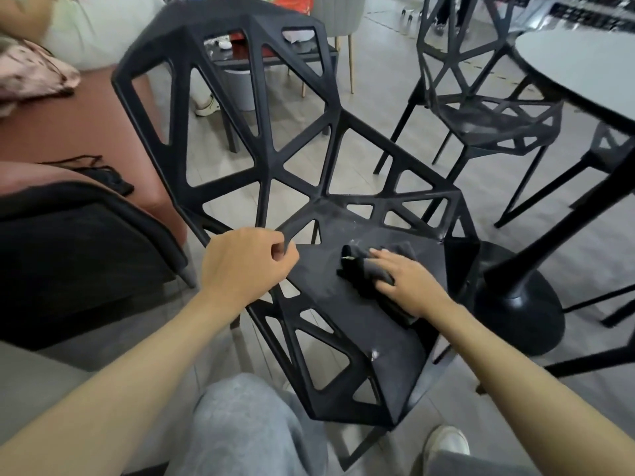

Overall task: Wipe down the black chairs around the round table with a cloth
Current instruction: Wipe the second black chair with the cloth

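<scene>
In the middle of the view stands a black chair (261, 139) with an open lattice of triangular cut-outs, its tall backrest rising toward the upper left and its seat running down toward the lower right. To the right is the round worktop (584, 67), grey on top, set on a black pedestal base (519, 300) that stands just beside the chair's seat. A second black chair (488, 121) of the same lattice make stands beyond, near the worktop's edge, its backrest upright. At the left lie a reddish-brown sofa (79, 132) and a dark padded seat (79, 235), with a pink patterned cushion (31, 73) at the far upper left. The floor is pale grey tile.

On the seat of the near chair lies a dark grey cloth (374, 269), bunched up, its long axis running from upper right to lower left across the seat. The right hand (409, 280) presses flat on the cloth with fingers straight and spread, pointing to the upper left. The left hand (247, 266) curls its fingers round the chair's frame where the backrest meets the seat. Pale dusty smears show on the seat near the cloth. Grey trousers and a white shoe (446, 444) show at the bottom.
</scene>
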